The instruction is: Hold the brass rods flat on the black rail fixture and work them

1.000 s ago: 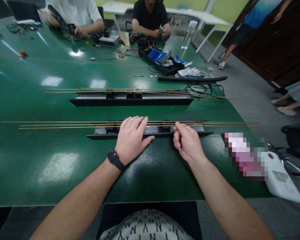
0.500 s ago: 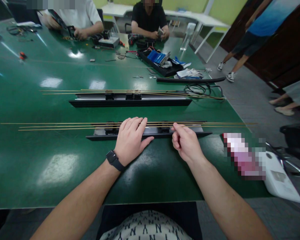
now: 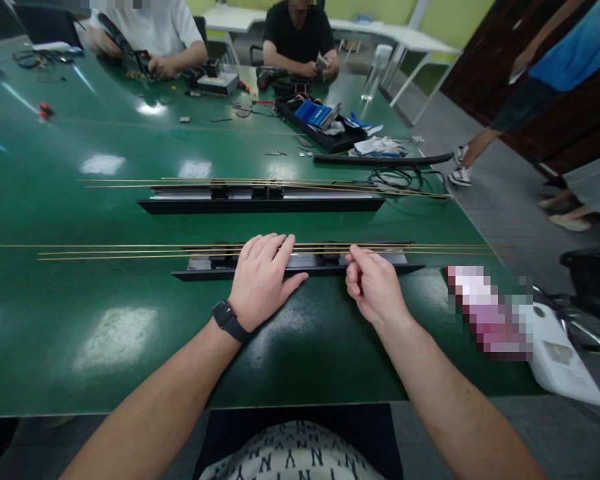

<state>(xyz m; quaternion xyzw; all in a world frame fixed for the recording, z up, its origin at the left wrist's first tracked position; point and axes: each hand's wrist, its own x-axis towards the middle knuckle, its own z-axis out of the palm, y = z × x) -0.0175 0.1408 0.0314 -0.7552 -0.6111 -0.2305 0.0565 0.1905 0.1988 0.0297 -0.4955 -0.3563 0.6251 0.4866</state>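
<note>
Golden rods (image 3: 310, 249) along black-edged rail (image 3: 303, 260); left hand (image 3: 263, 277) open, flat over them.
Right hand (image 3: 375, 280) curled, can't tell if pinching; best keep rods parallel.

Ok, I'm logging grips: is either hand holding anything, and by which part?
Left hand: open, palm down over the golden rods, not visibly gripping. Right hand: curled at the rods, right of their center; whether one is pinched cannot be told.

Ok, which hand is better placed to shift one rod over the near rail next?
Right hand, probably: it's curled into a pinch at the thin gold-coloured rods, though whether it grips one is unclear. Left hand lies palm-down across them over the near rail, likely better for steadying.
</note>
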